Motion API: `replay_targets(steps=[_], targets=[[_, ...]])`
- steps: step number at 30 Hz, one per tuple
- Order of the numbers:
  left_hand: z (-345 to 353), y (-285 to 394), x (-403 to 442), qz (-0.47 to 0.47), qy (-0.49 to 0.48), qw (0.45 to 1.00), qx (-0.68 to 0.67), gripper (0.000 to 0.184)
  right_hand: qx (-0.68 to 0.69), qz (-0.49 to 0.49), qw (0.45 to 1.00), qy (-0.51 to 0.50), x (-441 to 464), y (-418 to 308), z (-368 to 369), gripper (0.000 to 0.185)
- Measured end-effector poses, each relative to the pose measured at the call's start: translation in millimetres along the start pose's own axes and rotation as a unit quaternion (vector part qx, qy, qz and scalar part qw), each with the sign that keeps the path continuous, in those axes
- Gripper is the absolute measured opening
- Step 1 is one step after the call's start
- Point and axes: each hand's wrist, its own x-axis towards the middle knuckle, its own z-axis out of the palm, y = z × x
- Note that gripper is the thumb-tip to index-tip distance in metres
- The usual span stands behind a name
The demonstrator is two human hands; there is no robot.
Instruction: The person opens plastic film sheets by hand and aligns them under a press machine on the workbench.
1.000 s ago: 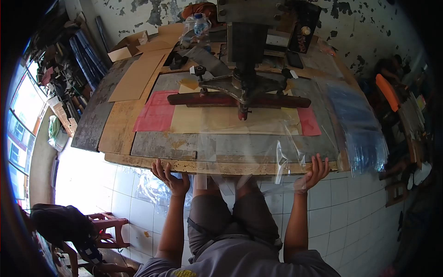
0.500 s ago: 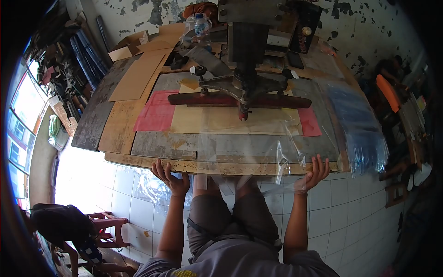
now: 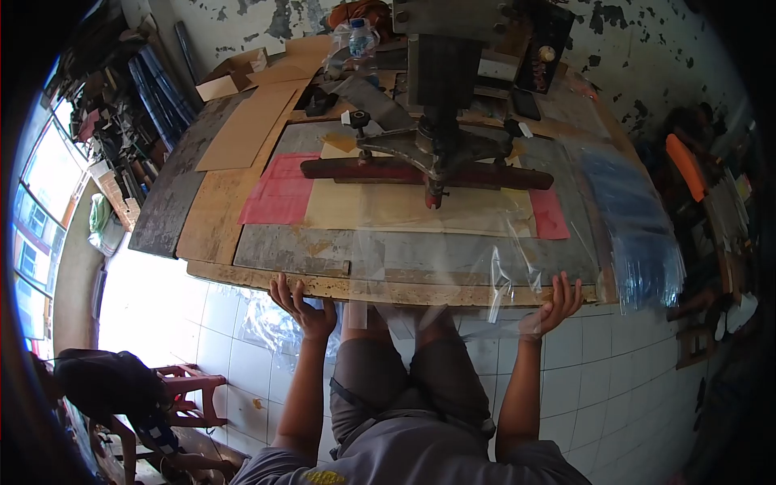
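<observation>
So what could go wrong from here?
The clear plastic drapes over the table's front edge and might slide off. The bluish plastic pile at the right seems to overhang too, and could slip. If the long bar came down, the left hand or right hand straying beneath could be pinched.

Left hand [image 3: 307,315] and right hand [image 3: 553,310] well apart, fingers [image 3: 282,293] parted, 2 forearms [image 3: 302,392] extended
</observation>
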Motion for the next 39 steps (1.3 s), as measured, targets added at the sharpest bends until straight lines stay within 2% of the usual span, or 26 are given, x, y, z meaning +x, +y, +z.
replay_targets(steps=[29,35,39], targets=[[-6,3,2,-0.013,-0.017,1.0,-0.007,0.056,0.004,-0.003,1.0,-0.022,6,-7,-6,0.061],[-17,8,7,-0.023,-0.034,0.999,-0.016,0.05,-0.016,-0.039,0.996,-0.077,15,-5,-24,0.053],[-46,15,32,-0.051,-0.068,0.996,0.0,0.041,0.029,-0.013,0.991,-0.132,42,-6,-48,0.046]])
